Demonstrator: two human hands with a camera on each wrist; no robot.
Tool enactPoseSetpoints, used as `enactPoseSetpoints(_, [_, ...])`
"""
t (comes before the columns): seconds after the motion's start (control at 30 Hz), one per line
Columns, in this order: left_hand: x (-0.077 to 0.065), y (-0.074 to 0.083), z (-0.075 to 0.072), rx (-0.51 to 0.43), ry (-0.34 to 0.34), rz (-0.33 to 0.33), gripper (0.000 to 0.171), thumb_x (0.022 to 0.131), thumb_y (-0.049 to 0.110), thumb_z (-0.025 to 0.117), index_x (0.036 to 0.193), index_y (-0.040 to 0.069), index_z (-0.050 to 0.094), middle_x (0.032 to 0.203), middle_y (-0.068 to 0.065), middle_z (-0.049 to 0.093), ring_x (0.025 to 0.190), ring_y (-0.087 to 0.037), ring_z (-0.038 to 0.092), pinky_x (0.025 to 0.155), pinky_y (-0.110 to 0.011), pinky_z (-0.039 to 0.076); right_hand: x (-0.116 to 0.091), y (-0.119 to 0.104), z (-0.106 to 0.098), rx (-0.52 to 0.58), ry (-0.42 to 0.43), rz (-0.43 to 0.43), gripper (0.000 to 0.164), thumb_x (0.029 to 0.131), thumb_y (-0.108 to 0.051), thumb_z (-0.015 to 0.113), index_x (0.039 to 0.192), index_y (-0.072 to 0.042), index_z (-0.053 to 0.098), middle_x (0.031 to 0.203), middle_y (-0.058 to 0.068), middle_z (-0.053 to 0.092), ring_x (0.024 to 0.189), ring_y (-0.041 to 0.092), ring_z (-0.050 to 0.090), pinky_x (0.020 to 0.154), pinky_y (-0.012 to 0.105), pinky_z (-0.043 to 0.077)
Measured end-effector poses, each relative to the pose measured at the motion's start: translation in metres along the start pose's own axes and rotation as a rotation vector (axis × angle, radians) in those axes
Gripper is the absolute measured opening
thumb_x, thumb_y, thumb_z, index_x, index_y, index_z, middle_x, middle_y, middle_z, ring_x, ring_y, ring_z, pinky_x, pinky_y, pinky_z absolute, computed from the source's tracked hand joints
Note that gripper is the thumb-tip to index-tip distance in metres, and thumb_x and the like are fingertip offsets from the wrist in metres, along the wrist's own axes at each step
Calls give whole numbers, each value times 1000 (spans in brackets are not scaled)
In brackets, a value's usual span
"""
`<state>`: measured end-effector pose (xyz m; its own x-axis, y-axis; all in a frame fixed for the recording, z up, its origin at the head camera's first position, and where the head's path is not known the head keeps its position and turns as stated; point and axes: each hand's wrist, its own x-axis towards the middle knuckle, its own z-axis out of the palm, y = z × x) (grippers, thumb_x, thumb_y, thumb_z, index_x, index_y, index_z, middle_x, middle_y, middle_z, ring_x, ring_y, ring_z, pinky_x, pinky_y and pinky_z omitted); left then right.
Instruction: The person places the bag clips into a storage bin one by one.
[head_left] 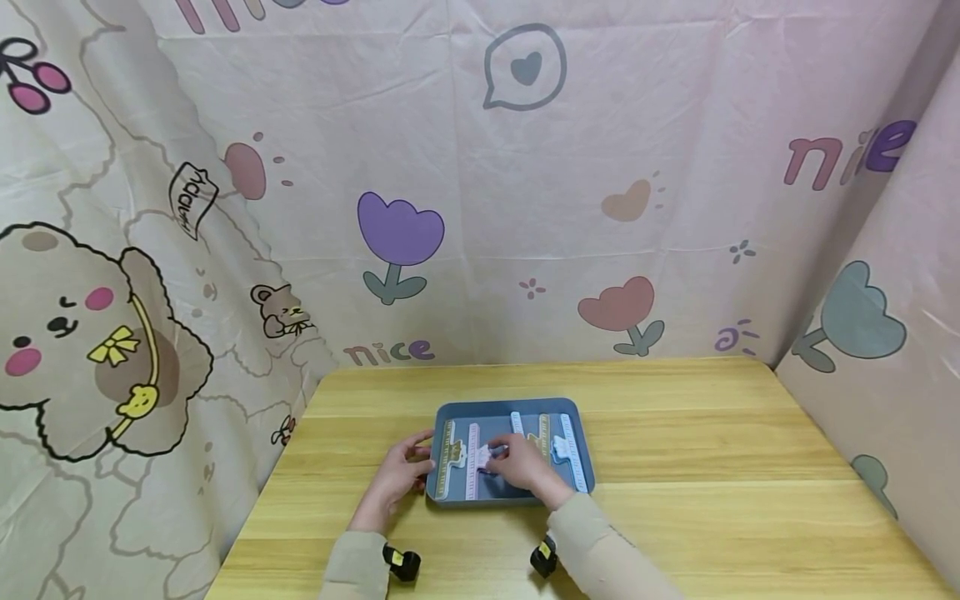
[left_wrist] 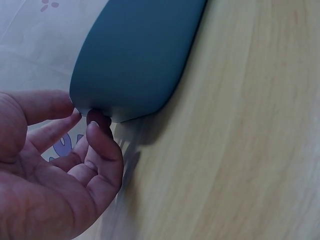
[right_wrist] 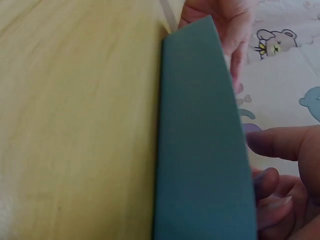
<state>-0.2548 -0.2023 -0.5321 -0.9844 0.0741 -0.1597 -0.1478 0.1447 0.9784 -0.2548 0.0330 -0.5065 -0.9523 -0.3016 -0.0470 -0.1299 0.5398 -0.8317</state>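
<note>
A blue-grey tray (head_left: 495, 503) lies on the table. My left hand (head_left: 397, 473) grips its left side, the thumb by the rim and curled fingers against the outer wall (left_wrist: 135, 65). Inside, my right hand (head_left: 521, 462) pinches the scalloped side piece of a pale pink ruler-like strip (head_left: 473, 467). To its left lies a brown-and-white strip (head_left: 446, 467) with a similar shaped piece. Right of the hand are another brown strip (head_left: 544, 429) and a light blue one (head_left: 574, 458); a further blue strip (head_left: 515, 422) is partly covered by the hand. The tray wall hides the right fingertips in the right wrist view.
The wooden table (head_left: 675, 467) extends around the tray. A printed cloth (head_left: 480, 167) hangs behind it and along both sides. Each wrist carries a small black camera, one at the left cuff (head_left: 405, 566), one at the right cuff (head_left: 543, 558).
</note>
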Motion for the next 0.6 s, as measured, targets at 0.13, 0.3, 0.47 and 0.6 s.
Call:
enactPoseSetpoints(0.13, [1,0,-1,0,5,-3,56,82,-6,57,135,8,43,116,-22,48,78,-26,56,56,-34,46,-1,1,-9,64,-39,-11,36,83,-15,65,115,-1,58,80,1,60,69,16,55,56,32,45])
enactPoseSetpoints(0.3, [1,1,-1,5,-3,7,57,81,-6,58,135,6,42,115,-23,48,77,-26,56,55,-33,46,-6,3,-24,141,-99,-41,41,86,-17,61,124,-4,53,85,2,61,77,27,58,56,32,44])
enactPoseSetpoints(0.47, [0,4,-1,54,-22,15,58,81,-6,58,135,5,41,115,-24,49,77,-26,57,56,-35,48,-14,6,-43,126,-108,-61,43,87,-20,61,127,-10,50,85,2,60,75,32,56,53,30,43])
enactPoseSetpoints(0.6, [-1,10,-2,112,-41,7,54,85,-1,56,136,6,40,113,-22,50,76,-26,59,60,-38,50,-19,13,-59,84,-76,-116,43,87,-19,61,127,-7,50,85,3,60,76,25,57,55,30,44])
